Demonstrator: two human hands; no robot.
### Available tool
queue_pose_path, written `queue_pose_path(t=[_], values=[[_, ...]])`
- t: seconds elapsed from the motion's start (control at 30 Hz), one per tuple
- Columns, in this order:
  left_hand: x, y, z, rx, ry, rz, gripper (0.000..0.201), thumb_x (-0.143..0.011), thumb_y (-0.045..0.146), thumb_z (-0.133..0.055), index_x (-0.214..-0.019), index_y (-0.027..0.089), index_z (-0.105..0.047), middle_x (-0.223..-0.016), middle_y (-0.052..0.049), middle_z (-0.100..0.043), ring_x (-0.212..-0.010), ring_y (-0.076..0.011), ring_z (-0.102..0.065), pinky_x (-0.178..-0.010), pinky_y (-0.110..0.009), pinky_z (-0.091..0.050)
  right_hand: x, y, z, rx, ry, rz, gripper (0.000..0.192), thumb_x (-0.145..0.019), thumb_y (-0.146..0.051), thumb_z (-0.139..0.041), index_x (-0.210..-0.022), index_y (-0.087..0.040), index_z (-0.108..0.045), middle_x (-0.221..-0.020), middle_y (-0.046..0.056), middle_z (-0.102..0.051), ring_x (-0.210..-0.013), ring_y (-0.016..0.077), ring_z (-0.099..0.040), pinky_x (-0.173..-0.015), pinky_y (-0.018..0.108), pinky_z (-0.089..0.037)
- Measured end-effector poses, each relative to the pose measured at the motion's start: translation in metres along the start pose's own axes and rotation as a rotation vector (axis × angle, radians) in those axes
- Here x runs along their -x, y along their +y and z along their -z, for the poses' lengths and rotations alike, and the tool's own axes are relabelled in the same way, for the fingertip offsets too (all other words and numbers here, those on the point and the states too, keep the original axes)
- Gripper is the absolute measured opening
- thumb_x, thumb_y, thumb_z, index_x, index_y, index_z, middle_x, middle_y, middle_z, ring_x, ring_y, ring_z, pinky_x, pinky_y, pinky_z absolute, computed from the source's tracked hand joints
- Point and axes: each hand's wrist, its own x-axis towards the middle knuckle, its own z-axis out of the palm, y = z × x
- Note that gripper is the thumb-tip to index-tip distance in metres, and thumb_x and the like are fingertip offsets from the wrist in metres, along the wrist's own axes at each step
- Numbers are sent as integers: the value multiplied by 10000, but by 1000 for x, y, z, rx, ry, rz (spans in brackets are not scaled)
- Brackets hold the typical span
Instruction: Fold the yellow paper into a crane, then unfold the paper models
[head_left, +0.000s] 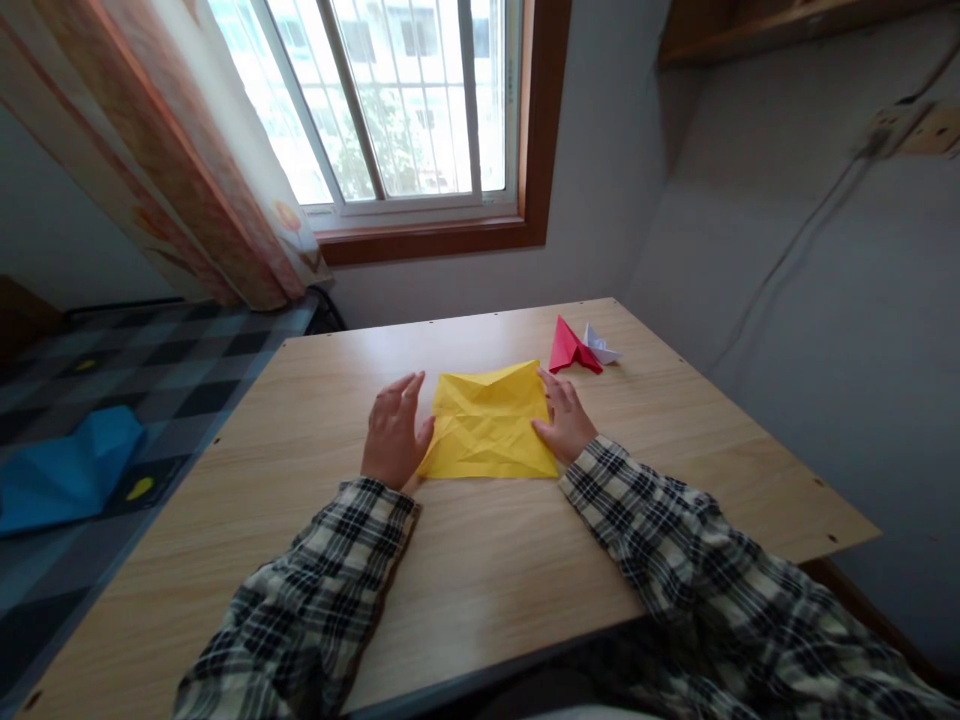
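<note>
A sheet of yellow paper with several crease lines lies on the wooden table, its far edge slightly raised. My left hand is beside the sheet's left edge, fingers apart, with the thumb close to the paper; whether it touches I cannot tell. On the other side, my right hand rests at the right edge, its thumb on or against the paper and its fingers spread near the far right corner. Neither hand grips the sheet.
Behind my right hand stand a red folded paper and a small white paper boat. A blue folded paper lies on a checked bed cover to the left. The wooden table extends toward the window.
</note>
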Motion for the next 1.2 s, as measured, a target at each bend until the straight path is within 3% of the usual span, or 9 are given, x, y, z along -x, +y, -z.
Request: queue_pose_path(t=[0.07, 0.17, 0.27, 0.4, 0.57, 0.73, 0.87, 1.0, 1.2], values=[[2, 8, -6, -14, -78, -118, 418, -955, 265, -471, -1362, 189, -530, -1431, -125, -517, -1367, -276, -431, -1164, -475, -350, 4, -8, 1, 204, -33, 21, 768, -748, -178, -645, -1480, -174, -412, -1539, 165, -346, -1442, 313, -305, -1182, 498, -312], [11, 19, -22, -51, -276, -134, 463, -1003, 350, -372, -1407, 162, -499, -1525, -123, -440, -1446, -270, -344, -1189, -466, -316, 7, -18, 4, 364, -141, 27, 645, -810, -197, -623, -1441, -188, -488, -1595, 134, -296, -1489, 315, -220, -1209, 493, -232], [17, 25, -36, -107, -544, -114, 576, -1001, 489, -350, -1461, 160, -456, -1553, -121, -411, -1461, -277, -331, -1204, -451, -283, -2, -23, 15, 395, -231, 20, 595, -860, -285, -603, -1438, -181, -502, -1593, 128, -323, -1493, 309, -229, -1208, 484, -230], [16, 30, -35, -170, -684, -62, 658, -997, 554, -307, -1527, 168, -364, -1621, -116, -258, -1504, -280, -226, -1230, -454, -192, -29, -31, 25, 359, -271, 94, 553, -933, -341, -493, -1453, -154, -480, -1538, 122, -430, -1469, 258, -306, -1206, 440, -256], [13, 31, -30, -161, -699, -62, 722, -966, 628, -329, -1536, 186, -347, -1626, -118, -227, -1512, -279, -195, -1230, -459, -170, -42, -51, -3, 388, -390, 181, 524, -978, -272, -393, -1486, -150, -440, -1579, 81, -380, -1489, 212, -266, -1228, 367, -191], [17, 33, -31, -137, -687, -59, 746, -947, 655, -351, -1524, 181, -365, -1619, -126, -242, -1508, -287, -209, -1226, -474, -173, -31, -52, -33, 470, -565, 58, 588, -1017, -462, -310, -1550, -213, -321, -1645, 62, -215, -1523, 250, -163, -1231, 473, -105], [10, 34, -26, -119, -721, -38, 764, -929, 667, -375, -1512, 174, -390, -1616, -138, -258, -1499, -311, -234, -1217, -483, -200, -30, -48, -34, 477, -600, 51, 629, -1009, -535, -250, -1571, -251, -248, -1661, 38, -137, -1536, 242, -95, -1220, 535, -32], [-20, 17, -23, -63, -769, -81, 626, -983, 566, -310, -1413, 162, -520, -1524, -136, -451, -1430, -286, -387, -1184, -441, -299, -31, -48, -32, 479, -606, 58, 637, -1008, -538, -228, -1575, -249, -231, -1663, 36, -126, -1537, 229, -83, -1221, 527, -21], [-55, -4, -52, -47, -558, -159, 498, -981, 300, -301, -1392, 124, -521, -1491, -108, -500, -1403, -211, -421, -1189, -387, -313, -31, -50, -33, 488, -598, 78, 635, -1006, -539, -252, -1572, -250, -243, -1660, 39, -141, -1535, 229, -99, -1223, 523, -32]])
